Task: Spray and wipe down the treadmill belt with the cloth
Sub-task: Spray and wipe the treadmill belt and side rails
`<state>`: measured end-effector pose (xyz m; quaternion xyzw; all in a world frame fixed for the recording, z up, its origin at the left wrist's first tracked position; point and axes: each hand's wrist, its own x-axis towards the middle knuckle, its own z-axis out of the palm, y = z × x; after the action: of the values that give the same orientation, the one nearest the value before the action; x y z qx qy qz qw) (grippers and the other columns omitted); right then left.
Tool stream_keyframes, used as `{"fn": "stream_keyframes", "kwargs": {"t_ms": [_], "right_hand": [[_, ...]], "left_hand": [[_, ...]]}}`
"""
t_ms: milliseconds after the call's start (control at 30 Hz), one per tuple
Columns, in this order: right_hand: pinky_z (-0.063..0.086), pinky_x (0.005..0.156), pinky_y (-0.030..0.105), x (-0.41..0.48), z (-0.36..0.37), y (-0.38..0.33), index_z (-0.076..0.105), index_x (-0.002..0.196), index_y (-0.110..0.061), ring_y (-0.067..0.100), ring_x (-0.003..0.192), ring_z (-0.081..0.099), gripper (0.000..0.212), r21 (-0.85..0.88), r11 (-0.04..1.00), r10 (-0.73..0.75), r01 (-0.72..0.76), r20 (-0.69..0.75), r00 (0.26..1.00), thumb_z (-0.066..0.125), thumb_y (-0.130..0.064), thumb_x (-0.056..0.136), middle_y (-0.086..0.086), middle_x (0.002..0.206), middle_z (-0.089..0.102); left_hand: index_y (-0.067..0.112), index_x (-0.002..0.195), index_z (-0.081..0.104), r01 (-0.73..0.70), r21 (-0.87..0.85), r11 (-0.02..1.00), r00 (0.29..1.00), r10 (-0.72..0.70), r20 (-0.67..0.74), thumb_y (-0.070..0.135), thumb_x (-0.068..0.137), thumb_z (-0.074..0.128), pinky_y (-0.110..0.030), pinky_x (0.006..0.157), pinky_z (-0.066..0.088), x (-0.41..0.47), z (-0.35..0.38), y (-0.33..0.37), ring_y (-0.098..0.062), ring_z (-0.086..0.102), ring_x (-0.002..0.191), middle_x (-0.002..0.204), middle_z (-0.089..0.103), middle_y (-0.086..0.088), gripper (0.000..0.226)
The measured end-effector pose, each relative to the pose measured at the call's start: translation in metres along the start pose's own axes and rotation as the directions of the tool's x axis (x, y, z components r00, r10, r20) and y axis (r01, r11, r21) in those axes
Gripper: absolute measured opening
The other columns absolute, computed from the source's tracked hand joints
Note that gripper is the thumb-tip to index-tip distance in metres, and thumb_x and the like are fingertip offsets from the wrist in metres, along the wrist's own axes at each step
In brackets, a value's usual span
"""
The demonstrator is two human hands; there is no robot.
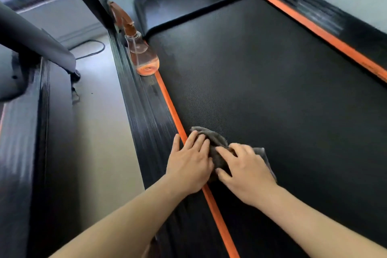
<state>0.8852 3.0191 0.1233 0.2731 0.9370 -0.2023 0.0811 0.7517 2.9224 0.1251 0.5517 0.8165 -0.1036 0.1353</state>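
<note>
Low in the centre of the frame, both hands lie on a crumpled grey cloth [217, 142] at the left edge of the black treadmill belt [272, 90]. The left hand [189, 165] rests flat across the orange stripe [171, 109], and the right hand [245, 172] bends its fingers over the cloth. A clear spray bottle [142, 54] stands on the side rail [138, 111] at upper centre-left.

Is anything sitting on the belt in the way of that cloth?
Nothing visible does. The left hand and right hand are on the cloth at the left edge of the belt, which is bare ahead. The bottle stands aside on the left rail.
</note>
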Motion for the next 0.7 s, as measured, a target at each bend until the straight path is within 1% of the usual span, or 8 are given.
{"fn": "stream_keyframes", "kwargs": {"t_ms": [100,234,300,367,434,467,567,701], "right_hand": [[0.040,0.093,0.040,0.048,-0.014,-0.017,0.047,0.133,-0.032,0.024,0.118,0.052,0.039,-0.163,0.987,-0.001,0.009,0.052,0.999,0.045,-0.050,0.098,0.001,0.122,0.052],[0.042,0.088,0.043,0.127,-0.040,-0.037,0.060,0.123,-0.025,0.031,0.109,0.057,0.030,0.225,0.970,0.155,-0.096,-0.259,0.953,0.047,-0.039,0.100,0.006,0.111,0.057],[0.041,0.093,0.046,0.169,-0.046,-0.051,0.060,0.127,-0.025,0.030,0.121,0.048,0.034,0.261,0.953,0.225,-0.155,-0.265,0.938,0.044,-0.038,0.100,0.008,0.124,0.054],[0.034,0.100,0.049,0.194,-0.041,-0.060,0.053,0.135,-0.028,0.027,0.137,0.030,0.040,0.054,0.979,0.201,-0.194,-0.222,0.954,0.046,-0.038,0.097,0.006,0.146,0.039],[0.033,0.103,0.049,0.208,-0.029,-0.067,0.044,0.145,-0.025,0.027,0.142,0.027,0.056,-0.055,0.995,0.063,-0.080,-0.258,0.964,0.051,-0.034,0.091,0.006,0.154,0.032],[0.036,0.102,0.049,0.213,-0.023,-0.070,0.046,0.145,-0.022,0.028,0.139,0.035,0.058,-0.057,0.998,-0.018,0.004,-0.250,0.968,0.048,-0.033,0.088,0.007,0.151,0.039],[0.032,0.107,0.049,0.231,-0.006,-0.077,0.053,0.140,-0.026,0.025,0.136,0.042,0.074,-0.051,0.993,-0.111,0.105,-0.133,0.985,0.014,-0.043,0.080,0.004,0.147,0.047],[0.026,0.109,0.048,0.232,0.001,-0.073,0.034,0.150,-0.042,0.020,0.145,0.024,0.081,-0.129,0.991,-0.055,0.045,-0.068,0.996,0.000,-0.049,0.076,-0.005,0.161,0.026]], "left_hand": [[0.023,0.158,0.015,-0.013,-0.100,0.995,1.000,0.011,-0.012,0.042,0.104,0.023,-0.053,0.120,0.006,0.027,-0.007,-0.044,-0.017,0.000,0.153,0.165,0.011,0.011,0.057],[0.015,0.155,0.027,-0.033,-0.344,0.938,0.961,-0.064,-0.268,0.044,0.094,0.032,-0.039,0.119,0.021,0.074,-0.023,-0.098,-0.022,0.020,0.148,0.162,0.026,0.001,0.068],[0.006,0.144,0.043,-0.040,-0.551,0.833,0.861,-0.251,-0.442,0.039,0.088,0.043,-0.029,0.112,0.024,0.103,-0.036,-0.125,-0.029,0.039,0.134,0.145,0.047,-0.011,0.065],[0.005,0.133,0.050,-0.011,-0.713,0.701,0.671,-0.524,-0.525,0.028,0.085,0.065,-0.027,0.105,0.030,0.125,-0.055,-0.151,-0.030,0.046,0.121,0.129,0.050,-0.014,0.056],[0.010,0.132,0.044,0.045,-0.855,0.516,0.504,-0.751,-0.427,0.032,0.078,0.078,-0.029,0.105,0.034,0.147,-0.074,-0.183,-0.026,0.045,0.121,0.129,0.046,-0.011,0.068],[0.012,0.138,0.038,0.050,-0.905,0.423,0.477,-0.806,-0.351,0.038,0.074,0.081,-0.030,0.109,0.032,0.158,-0.082,-0.199,-0.023,0.044,0.125,0.135,0.044,-0.010,0.081],[0.018,0.149,0.026,-0.125,-0.968,0.219,0.616,-0.747,-0.249,0.042,0.066,0.086,-0.037,0.112,0.039,0.194,-0.086,-0.237,-0.016,0.055,0.123,0.138,0.052,-0.005,0.106],[0.020,0.117,0.049,-0.066,-0.929,0.364,0.618,-0.716,-0.325,0.038,0.071,0.079,-0.034,0.095,0.050,0.206,-0.083,-0.237,-0.013,0.064,0.097,0.103,0.065,0.009,0.058]]}}
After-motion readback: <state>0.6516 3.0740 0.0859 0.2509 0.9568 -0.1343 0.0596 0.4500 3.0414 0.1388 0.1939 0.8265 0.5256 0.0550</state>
